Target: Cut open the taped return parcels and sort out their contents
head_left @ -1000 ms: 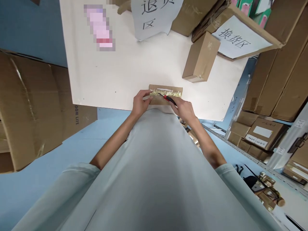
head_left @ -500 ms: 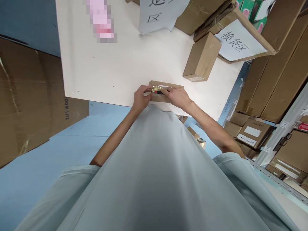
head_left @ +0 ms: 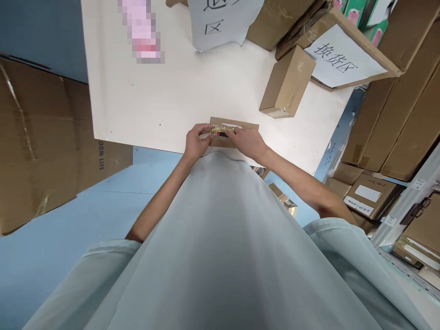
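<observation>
Close to the table's front edge lies a small flat cardboard box (head_left: 223,145). Over it is a crinkled clear plastic packet (head_left: 217,129) with yellowish glints. A slim black item with a red end (head_left: 222,134) shows at the packet; I cannot tell whether it is inside. My left hand (head_left: 198,140) has its thumb and fingers closed on the packet's left end. My right hand (head_left: 251,143) closes its fingers over the right end, by the black item, and covers part of the box.
A taller cardboard box (head_left: 288,82) stands on the white table (head_left: 165,101) to the right. Behind it is an open carton with a handwritten sheet (head_left: 347,57) and green packages. Large cartons (head_left: 37,151) rise at the left. Shelves with boxes (head_left: 364,192) line the right.
The view has shifted slightly, so my hands and the box appear a little further left. Both hands keep their hold, with the fingers moved only slightly.
</observation>
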The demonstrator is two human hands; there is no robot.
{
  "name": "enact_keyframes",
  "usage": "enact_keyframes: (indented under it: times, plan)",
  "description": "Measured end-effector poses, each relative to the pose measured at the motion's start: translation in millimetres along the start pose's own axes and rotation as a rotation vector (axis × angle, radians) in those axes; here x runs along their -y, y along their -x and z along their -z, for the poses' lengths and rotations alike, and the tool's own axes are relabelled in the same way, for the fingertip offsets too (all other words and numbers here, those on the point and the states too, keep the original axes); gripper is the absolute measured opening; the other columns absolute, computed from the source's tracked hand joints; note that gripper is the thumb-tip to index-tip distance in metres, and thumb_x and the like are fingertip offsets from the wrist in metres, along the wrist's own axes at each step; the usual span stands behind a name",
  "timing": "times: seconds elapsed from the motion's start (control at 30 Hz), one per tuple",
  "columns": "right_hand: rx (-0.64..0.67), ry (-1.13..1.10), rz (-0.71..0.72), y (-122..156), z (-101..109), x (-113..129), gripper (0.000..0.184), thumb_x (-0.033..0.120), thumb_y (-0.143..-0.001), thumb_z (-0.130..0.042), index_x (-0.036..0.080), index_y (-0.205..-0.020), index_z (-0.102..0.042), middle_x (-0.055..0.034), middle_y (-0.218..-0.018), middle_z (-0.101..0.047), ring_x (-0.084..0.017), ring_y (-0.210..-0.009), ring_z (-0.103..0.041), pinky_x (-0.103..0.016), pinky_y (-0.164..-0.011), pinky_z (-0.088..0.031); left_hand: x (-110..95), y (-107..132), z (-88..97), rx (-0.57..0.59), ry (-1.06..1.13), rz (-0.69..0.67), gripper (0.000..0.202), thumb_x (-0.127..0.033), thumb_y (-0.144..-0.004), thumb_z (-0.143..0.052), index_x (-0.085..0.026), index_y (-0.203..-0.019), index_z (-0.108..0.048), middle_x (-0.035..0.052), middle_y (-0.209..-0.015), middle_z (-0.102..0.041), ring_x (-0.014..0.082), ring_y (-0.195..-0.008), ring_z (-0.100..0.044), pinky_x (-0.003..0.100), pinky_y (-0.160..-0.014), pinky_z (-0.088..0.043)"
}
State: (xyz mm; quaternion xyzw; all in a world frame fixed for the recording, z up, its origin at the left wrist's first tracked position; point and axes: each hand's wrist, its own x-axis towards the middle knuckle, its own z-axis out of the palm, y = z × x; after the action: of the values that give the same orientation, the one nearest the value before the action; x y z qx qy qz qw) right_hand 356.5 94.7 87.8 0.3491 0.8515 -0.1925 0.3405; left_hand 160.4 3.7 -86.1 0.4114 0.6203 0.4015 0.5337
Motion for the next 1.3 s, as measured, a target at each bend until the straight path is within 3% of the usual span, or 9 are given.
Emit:
enact_keyframes:
  times: [0.13, 0.23, 0.37, 0.6, 0.83, 0.97, 1.13, 1.3]
  plan:
    - [0.008, -0.010, -0.004, 3, -1, -3, 0.055, 0.002, -0.111, -0.036, 0.011, -0.159, -0.062, -0.0249, -0.137, -0.079, -0.035, -0.113, -0.081, -0.039, -0.079, -0.050, -2, 0, -0.7, -0.027, -0.017, 0.001, 0.039, -0.043, -0.092, -0.088, -0.022, -0.124, -0.081, 0.0125, -0.140, -0.076, 0.0296, -0.127, -0.079, 0.048, -0.116, -0.067]
    - [0.027, 0.003, -0.007, 9, -6, -12, 0.056, -0.001, -0.110, -0.036, 0.010, -0.159, -0.061, -0.0253, -0.135, -0.079, -0.036, -0.116, -0.081, -0.039, -0.078, -0.047, -4, 1, -0.8, -0.039, -0.014, 0.015, 0.037, -0.037, -0.090, -0.086, -0.022, -0.123, -0.081, 0.0125, -0.141, -0.077, 0.0302, -0.127, -0.079, 0.050, -0.116, -0.067]
    - [0.078, 0.014, -0.084, 35, -21, -43, 0.055, -0.003, -0.110, -0.039, 0.011, -0.158, -0.061, -0.0244, -0.133, -0.079, -0.034, -0.114, -0.081, -0.037, -0.077, -0.043, -8, 3, -0.2, -0.064, -0.025, 0.048, 0.035, -0.029, -0.086, -0.083, -0.022, -0.121, -0.082, 0.0112, -0.139, -0.079, 0.0313, -0.127, -0.079, 0.052, -0.115, -0.068]
    - [0.080, 0.023, -0.183, 84, -57, -97, 0.053, 0.002, -0.113, -0.042, 0.016, -0.161, -0.059, -0.0222, -0.129, -0.078, -0.031, -0.107, -0.079, -0.036, -0.074, -0.036, -17, 6, -0.9, -0.081, -0.044, 0.105, 0.035, -0.028, -0.086, -0.080, -0.022, -0.121, -0.081, 0.0115, -0.137, -0.079, 0.0330, -0.126, -0.079, 0.051, -0.108, -0.070]
    - [-0.068, -0.060, -0.168, 78, -100, -121, 0.048, 0.010, -0.117, -0.042, 0.021, -0.159, -0.063, -0.0182, -0.126, -0.080, -0.027, -0.101, -0.075, -0.036, -0.074, -0.034, -23, 7, -0.9, -0.104, -0.093, 0.140, 0.036, -0.030, -0.085, -0.081, -0.022, -0.120, -0.080, 0.0099, -0.136, -0.082, 0.0297, -0.124, -0.080, 0.049, -0.116, -0.066]
    - [-0.170, -0.202, -0.143, 67, -135, -135, 0.045, 0.027, -0.124, -0.036, 0.024, -0.159, -0.065, -0.0143, -0.128, -0.081, -0.027, -0.103, -0.075, -0.034, -0.074, -0.039, -20, 6, -1.7, -0.121, -0.093, 0.145, 0.038, -0.035, -0.083, -0.082, -0.023, -0.119, -0.080, 0.0107, -0.134, -0.083, 0.0310, -0.122, -0.082, 0.051, -0.112, -0.068]
    - [-0.300, -0.517, -0.116, 43, -181, -127, 0.048, 0.034, -0.124, -0.036, 0.019, -0.162, -0.062, -0.0147, -0.140, -0.080, -0.026, -0.122, -0.073, -0.033, -0.094, -0.052, -17, 5, -0.2, -0.109, -0.116, 0.144, 0.043, -0.047, -0.084, -0.087, -0.024, -0.119, -0.077, 0.0107, -0.133, -0.082, 0.0309, -0.122, -0.082, 0.049, -0.107, -0.070]
    - [-0.441, -0.798, -0.140, 26, -204, -91, 0.053, 0.034, -0.124, -0.028, 0.015, -0.161, -0.061, -0.0181, -0.148, -0.076, -0.026, -0.134, -0.067, -0.037, -0.117, -0.050, -16, 6, 11.2, -0.128, -0.169, 0.165, 0.050, -0.054, -0.082, -0.087, -0.024, -0.120, -0.076, 0.0120, -0.134, -0.081, 0.0298, -0.117, -0.083, 0.046, -0.102, -0.071]
